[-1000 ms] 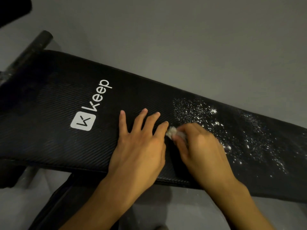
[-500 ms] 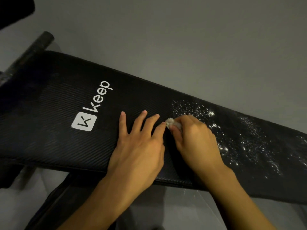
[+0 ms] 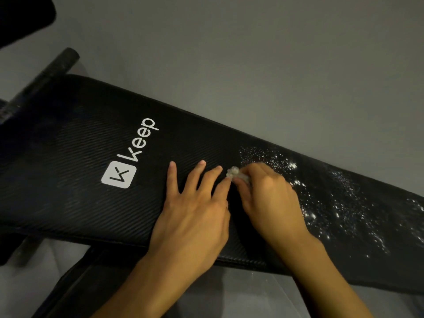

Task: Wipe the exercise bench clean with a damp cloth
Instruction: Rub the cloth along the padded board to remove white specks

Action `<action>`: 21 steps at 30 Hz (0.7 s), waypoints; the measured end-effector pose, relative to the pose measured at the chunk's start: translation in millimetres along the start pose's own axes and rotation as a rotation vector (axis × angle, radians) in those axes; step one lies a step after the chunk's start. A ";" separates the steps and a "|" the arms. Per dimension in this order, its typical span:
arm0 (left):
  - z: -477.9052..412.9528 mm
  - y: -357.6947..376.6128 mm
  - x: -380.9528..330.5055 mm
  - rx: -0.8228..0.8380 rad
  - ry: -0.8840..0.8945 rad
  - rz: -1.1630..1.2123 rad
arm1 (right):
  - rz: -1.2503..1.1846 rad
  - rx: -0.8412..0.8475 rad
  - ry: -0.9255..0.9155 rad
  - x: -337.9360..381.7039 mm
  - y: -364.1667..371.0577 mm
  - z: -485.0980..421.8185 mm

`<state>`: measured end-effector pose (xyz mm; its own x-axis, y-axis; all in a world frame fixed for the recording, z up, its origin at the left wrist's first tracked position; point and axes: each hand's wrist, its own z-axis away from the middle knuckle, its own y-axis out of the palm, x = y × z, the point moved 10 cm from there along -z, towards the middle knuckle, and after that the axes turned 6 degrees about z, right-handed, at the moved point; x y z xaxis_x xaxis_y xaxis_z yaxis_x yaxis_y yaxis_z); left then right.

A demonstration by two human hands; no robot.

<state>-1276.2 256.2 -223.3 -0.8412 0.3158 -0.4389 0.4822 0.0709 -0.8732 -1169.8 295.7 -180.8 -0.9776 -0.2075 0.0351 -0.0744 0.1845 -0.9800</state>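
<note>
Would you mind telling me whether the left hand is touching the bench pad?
Touching: the head view shows the left hand lying flat on the bench pad, fingers spread.

My left hand [image 3: 195,216] lay flat on the bench [image 3: 68,180], just right of the logo [image 3: 119,174]. My right hand [image 3: 270,198] sat beside it, pinching the cloth [image 3: 236,174] against the pad at my left forefinger's tip. Specks [image 3: 344,203] lay scattered farther right.
</note>
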 end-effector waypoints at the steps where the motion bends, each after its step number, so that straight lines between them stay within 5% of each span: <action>1: -0.2 -0.4 0.3 -0.003 -0.003 0.003 | -0.025 0.015 -0.017 1.3 -0.7 8.3; 21: -0.3 -2.2 5.4 0.010 -0.077 -0.049 | -0.056 0.059 0.057 -23.0 10.3 -54.1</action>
<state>-1281.7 258.0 -223.7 -0.8804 0.2384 -0.4099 0.4375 0.0749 -0.8961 -1158.7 354.4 -181.1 -0.9820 -0.1605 0.0992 -0.1186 0.1165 -0.9861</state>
